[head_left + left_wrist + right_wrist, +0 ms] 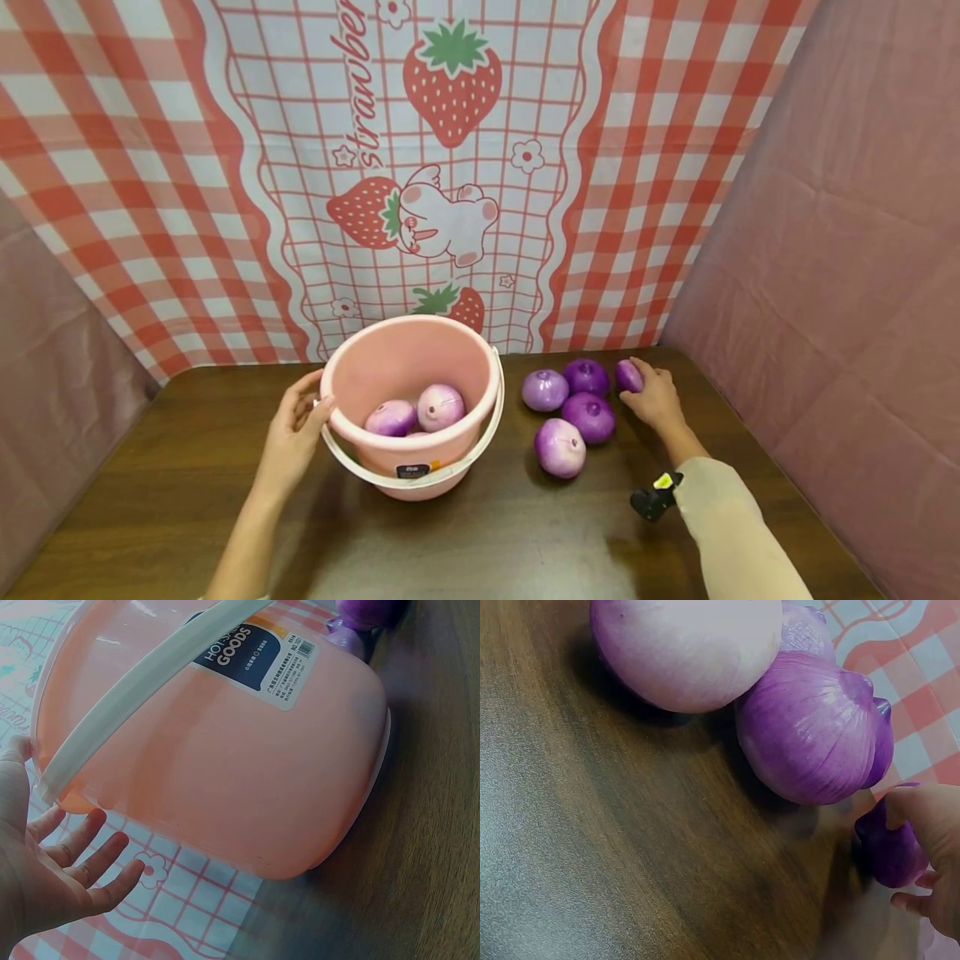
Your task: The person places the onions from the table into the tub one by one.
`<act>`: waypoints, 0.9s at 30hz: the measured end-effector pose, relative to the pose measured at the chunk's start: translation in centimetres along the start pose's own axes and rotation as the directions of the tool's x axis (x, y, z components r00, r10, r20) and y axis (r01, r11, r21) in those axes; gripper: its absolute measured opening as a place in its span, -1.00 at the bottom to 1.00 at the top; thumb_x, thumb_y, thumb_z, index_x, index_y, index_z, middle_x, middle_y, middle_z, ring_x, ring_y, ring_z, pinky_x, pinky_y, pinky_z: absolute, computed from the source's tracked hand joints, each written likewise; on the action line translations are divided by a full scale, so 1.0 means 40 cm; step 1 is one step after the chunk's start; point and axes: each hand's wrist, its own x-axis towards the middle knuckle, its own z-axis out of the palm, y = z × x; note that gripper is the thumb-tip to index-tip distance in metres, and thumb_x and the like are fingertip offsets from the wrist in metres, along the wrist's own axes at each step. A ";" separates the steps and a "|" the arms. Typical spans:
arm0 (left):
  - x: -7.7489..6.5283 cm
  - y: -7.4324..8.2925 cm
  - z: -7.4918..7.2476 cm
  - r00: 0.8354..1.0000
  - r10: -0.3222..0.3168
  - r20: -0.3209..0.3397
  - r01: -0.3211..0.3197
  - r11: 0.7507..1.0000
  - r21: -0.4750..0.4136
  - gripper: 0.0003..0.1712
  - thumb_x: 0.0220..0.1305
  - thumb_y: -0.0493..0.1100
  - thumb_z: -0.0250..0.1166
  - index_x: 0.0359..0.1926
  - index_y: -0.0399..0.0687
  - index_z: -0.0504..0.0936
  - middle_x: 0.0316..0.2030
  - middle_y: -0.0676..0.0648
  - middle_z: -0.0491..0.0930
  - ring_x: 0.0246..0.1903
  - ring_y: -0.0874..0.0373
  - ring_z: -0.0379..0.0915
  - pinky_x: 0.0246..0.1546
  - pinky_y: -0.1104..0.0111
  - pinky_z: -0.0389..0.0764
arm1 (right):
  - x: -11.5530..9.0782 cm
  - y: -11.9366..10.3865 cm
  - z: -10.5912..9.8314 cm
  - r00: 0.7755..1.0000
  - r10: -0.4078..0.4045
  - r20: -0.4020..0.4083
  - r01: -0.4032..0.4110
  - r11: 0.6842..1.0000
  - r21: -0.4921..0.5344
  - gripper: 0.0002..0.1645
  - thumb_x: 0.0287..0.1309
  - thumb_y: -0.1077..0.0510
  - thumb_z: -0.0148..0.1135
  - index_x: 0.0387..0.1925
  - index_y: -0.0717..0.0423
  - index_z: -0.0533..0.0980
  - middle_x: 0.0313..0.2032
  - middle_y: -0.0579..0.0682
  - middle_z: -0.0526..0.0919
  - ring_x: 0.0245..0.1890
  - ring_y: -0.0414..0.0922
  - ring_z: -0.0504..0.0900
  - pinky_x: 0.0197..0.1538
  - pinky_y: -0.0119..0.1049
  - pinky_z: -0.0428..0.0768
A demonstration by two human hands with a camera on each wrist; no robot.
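A pink bucket (420, 467) with a white handle (127, 697) stands on the table, two purple-and-white onions (441, 407) showing inside and part of another below them. My left hand (295, 425) holds the bucket's rim at its left side, thumb at the edge; in the left wrist view its other fingers (94, 859) spread beside the wall. At the right, my right hand (658, 400) grips a small dark purple onion (892, 847), thumb and fingers around it, low at the tabletop. Just left of it lie several more onions, among them a pale one (560, 448) and a purple one (810, 731).
The brown wooden table (480, 550) is backed by a hanging strawberry-print cloth (450, 158). Pink fabric (810, 250) hangs along the right side. A black wrist device (654, 500) sits at my right sleeve.
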 end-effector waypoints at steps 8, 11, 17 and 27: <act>0.001 0.001 -0.001 1.000 0.006 0.002 -0.006 1.000 -0.002 -0.50 0.34 -0.29 0.06 0.27 -0.27 0.26 -0.27 0.35 0.52 -0.26 0.53 0.44 -0.23 0.66 0.47 | -0.002 0.005 0.011 0.999 -0.029 -0.045 0.029 0.999 0.016 -0.26 0.07 0.18 0.22 0.28 0.24 0.19 0.11 0.56 0.24 0.08 0.46 0.32 0.06 0.31 0.35; 0.000 0.001 -0.002 1.000 0.003 0.002 -0.003 1.000 -0.004 -0.50 0.34 -0.29 0.06 0.27 -0.27 0.26 -0.28 0.34 0.53 -0.26 0.52 0.44 -0.23 0.66 0.47 | -0.006 0.009 0.010 0.998 -0.029 -0.056 0.031 0.999 0.036 -0.27 0.08 0.20 0.21 0.27 0.26 0.19 0.11 0.55 0.26 0.09 0.42 0.31 0.07 0.30 0.34; -0.001 0.001 -0.002 1.000 0.004 -0.003 -0.004 1.000 -0.004 -0.51 0.34 -0.30 0.06 0.26 -0.28 0.26 -0.29 0.34 0.53 -0.29 0.52 0.44 -0.25 0.65 0.48 | -0.013 0.016 -0.001 0.997 0.019 -0.079 -0.009 0.992 0.126 -0.26 0.07 0.21 0.22 0.26 0.29 0.17 0.11 0.53 0.30 0.16 0.38 0.24 0.19 0.26 0.25; 0.000 -0.001 -0.001 1.000 0.024 -0.004 -0.024 1.000 -0.008 -0.51 0.33 -0.32 0.05 0.26 -0.29 0.26 -0.28 0.33 0.53 -0.27 0.52 0.44 -0.24 0.66 0.47 | -0.014 0.011 -0.043 0.986 0.027 -0.162 0.002 0.984 0.176 -0.24 0.02 0.12 0.26 0.24 0.25 0.23 0.06 0.50 0.36 0.05 0.38 0.35 0.08 0.22 0.35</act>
